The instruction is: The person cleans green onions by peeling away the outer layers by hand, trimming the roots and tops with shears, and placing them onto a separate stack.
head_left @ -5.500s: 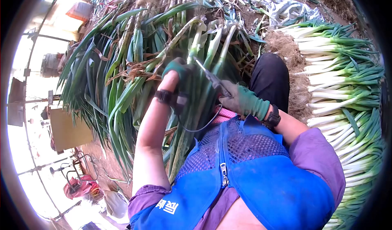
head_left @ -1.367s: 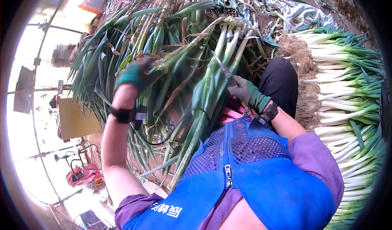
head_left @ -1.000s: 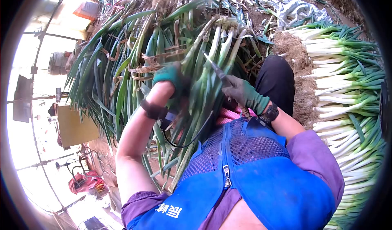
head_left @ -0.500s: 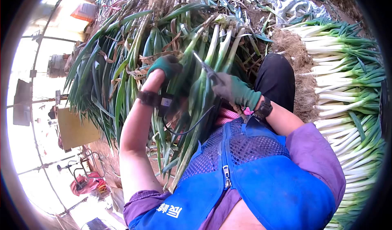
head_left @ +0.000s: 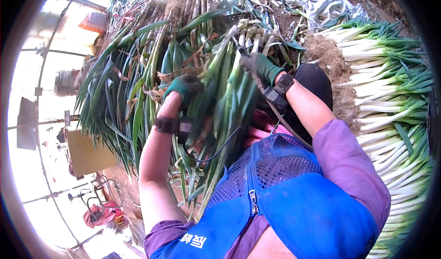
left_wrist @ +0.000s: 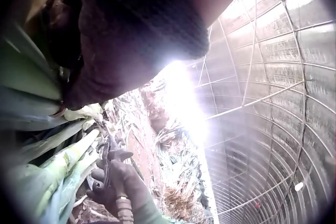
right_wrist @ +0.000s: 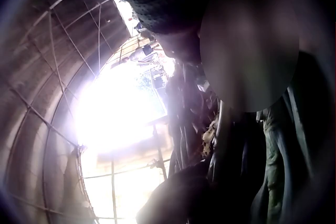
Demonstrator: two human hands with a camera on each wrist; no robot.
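In the head view, my left hand [head_left: 184, 87], in a green glove, grips the leafy part of a leek-like green onion [head_left: 217, 60]. Its pale root end points away from me. My right hand [head_left: 262, 68], gloved too, holds an air blow gun [head_left: 240, 49] with its thin tip close to that root end. A hose [head_left: 257, 80] trails from it under the right forearm. Several other green onions [head_left: 233, 75] lie alongside, pale ends forward. The left wrist view shows the right hand [left_wrist: 128, 182] around the blow gun [left_wrist: 108, 163]; the left fingers there are mostly dark.
A big heap of untrimmed green onions [head_left: 115, 89] spreads ahead and left. On the right, a long row of clean white-stalked ones [head_left: 367, 93] lies with roots [head_left: 337, 89] towards my knee [head_left: 314, 82]. A white plastic sheet [head_left: 333, 10] and a yellow board [head_left: 89, 153] are farther off.
My left hand swung out left, then came back to the stalks with a green onion. Over the last half second my right hand moved forward with the blow gun, towards the root ends.
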